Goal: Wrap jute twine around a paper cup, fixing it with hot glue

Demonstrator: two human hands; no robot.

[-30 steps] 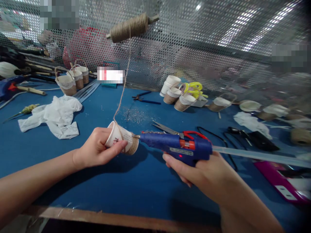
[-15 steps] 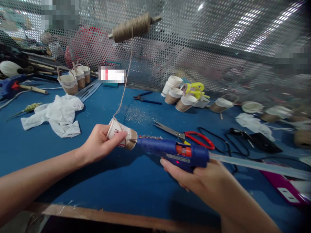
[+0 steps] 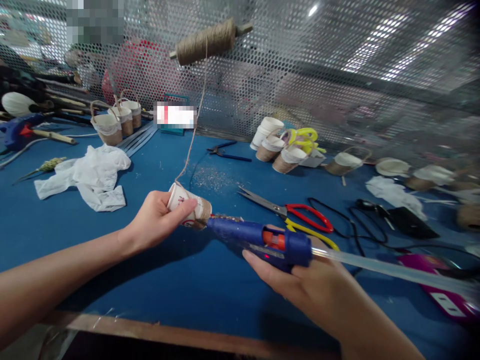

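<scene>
In the head view, the blue plastic glue gun has just drifted lower and leftward, bringing the scissors' yellow handle loop into sight — its nose now sits close against the brown twine band near the base of the printed white paper cup, which suggests that glue is being laid along that band. The cup lies tilted above the blue desk, pinched by the left hand between thumb and fingers, some of them inside its mouth; the right hand is wrapped around the gun's grip. Whether the nozzle actually touches is hard to tell. Counted out: one twine spool with one strand down to the cup, one pair of red-and-yellow-handled scissors, one pair of dark blue pliers, a second blue glue gun and three handled, twine-wrapped cups at left — plus two more wrapped cups beside a white cup stack.
</scene>
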